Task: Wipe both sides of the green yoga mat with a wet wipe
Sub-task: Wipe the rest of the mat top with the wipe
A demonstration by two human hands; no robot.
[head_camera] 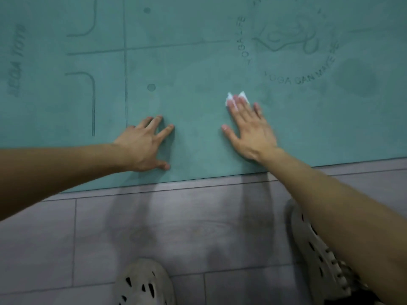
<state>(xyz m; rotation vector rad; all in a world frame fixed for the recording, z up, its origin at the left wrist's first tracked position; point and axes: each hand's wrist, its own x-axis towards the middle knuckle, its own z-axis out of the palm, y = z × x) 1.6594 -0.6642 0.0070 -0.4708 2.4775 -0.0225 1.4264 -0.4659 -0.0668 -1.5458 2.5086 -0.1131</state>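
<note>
Both hands flat on green yoga mat [198, 62].
I see right hand [250, 130] fingers straight, pressing wet wipe [228, 98]; left hand [143, 146] fingers spread, holding nothing (mat lies on floor [198, 227]).

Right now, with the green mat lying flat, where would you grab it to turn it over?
Probably its near edge, coming from the grey floor side. The green yoga mat lies flat, so only that edge, exposed against the floor, lets fingers slip under and pinch. The left hand and right hand rest just behind it.
</note>
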